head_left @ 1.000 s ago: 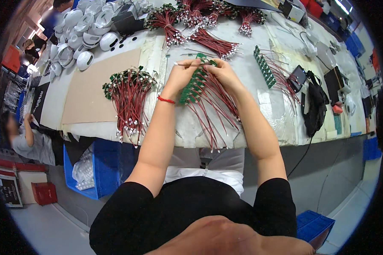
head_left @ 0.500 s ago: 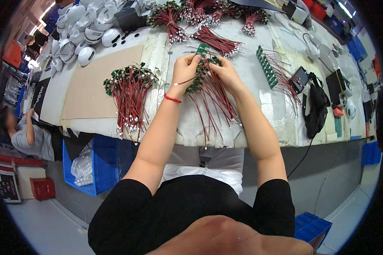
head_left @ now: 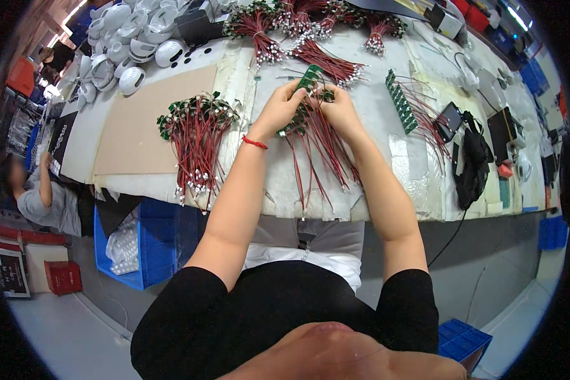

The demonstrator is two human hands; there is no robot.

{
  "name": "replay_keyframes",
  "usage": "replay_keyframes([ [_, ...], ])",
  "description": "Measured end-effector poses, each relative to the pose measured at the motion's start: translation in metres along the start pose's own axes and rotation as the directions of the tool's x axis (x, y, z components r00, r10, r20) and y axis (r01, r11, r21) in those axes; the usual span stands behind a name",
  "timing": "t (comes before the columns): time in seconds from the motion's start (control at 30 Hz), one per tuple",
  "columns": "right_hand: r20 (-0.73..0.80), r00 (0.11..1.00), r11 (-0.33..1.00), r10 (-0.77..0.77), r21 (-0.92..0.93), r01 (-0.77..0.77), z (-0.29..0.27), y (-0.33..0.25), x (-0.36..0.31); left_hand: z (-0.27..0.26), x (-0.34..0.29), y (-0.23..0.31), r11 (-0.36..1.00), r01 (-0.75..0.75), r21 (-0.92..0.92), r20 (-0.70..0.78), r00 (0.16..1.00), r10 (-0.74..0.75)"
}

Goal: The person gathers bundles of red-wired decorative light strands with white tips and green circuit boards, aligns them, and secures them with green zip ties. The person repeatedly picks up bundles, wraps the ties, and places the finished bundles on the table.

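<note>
Above the middle of the table my left hand (head_left: 278,110) is closed on a strip of green circuit boards (head_left: 310,77), its thumb lying along it. The upper end of the strip sticks out past the fingers. My right hand (head_left: 341,113) is closed beside it on red wires with small green boards, whose edges show at its fingertips; the fingers partly hide them. Red wires (head_left: 325,142) with white plugs hang from between both hands toward the table's front edge. Left of my hands lies a heap of small green boards with red wires (head_left: 199,139).
Another wired green board strip (head_left: 401,104) lies to the right, near a phone-like device (head_left: 449,121) and a black bag (head_left: 474,166). Bundles of red wires (head_left: 326,62) and white domed housings (head_left: 132,80) fill the far side. A person (head_left: 47,206) sits at the left.
The wire that stuck out leftward across my left wrist no longer shows there. The board strip has tilted slightly rightward, and both hands stay close together.
</note>
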State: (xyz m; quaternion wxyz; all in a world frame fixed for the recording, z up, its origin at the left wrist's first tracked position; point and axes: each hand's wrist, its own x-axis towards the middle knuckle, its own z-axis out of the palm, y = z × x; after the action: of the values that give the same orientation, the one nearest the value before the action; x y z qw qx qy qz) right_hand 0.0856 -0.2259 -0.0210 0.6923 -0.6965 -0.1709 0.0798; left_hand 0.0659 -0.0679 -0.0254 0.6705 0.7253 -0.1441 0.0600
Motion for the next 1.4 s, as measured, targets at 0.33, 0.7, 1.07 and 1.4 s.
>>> replay_keyframes([
  [0.33,0.124,0.985,0.961,0.122,0.232,-0.148,-0.001,-0.025,-0.010,0.012,-0.006,0.026,0.963,0.011,-0.269,-0.057,0.998,-0.027],
  [0.7,-0.068,0.986,0.978,-0.154,-0.155,0.142,0.018,0.004,-0.006,0.018,-0.002,0.007,0.999,-0.042,-0.025,-0.196,0.980,0.036],
  [1.07,-0.093,0.905,0.839,-0.415,-0.424,0.341,0.018,0.021,-0.002,0.026,-0.002,0.014,0.980,-0.060,-0.188,-0.273,0.962,0.006],
  [1.4,0.156,0.986,0.991,-0.066,-0.105,0.083,0.003,0.020,0.006,0.008,0.003,0.007,0.917,-0.032,-0.396,-0.191,0.980,-0.049],
])
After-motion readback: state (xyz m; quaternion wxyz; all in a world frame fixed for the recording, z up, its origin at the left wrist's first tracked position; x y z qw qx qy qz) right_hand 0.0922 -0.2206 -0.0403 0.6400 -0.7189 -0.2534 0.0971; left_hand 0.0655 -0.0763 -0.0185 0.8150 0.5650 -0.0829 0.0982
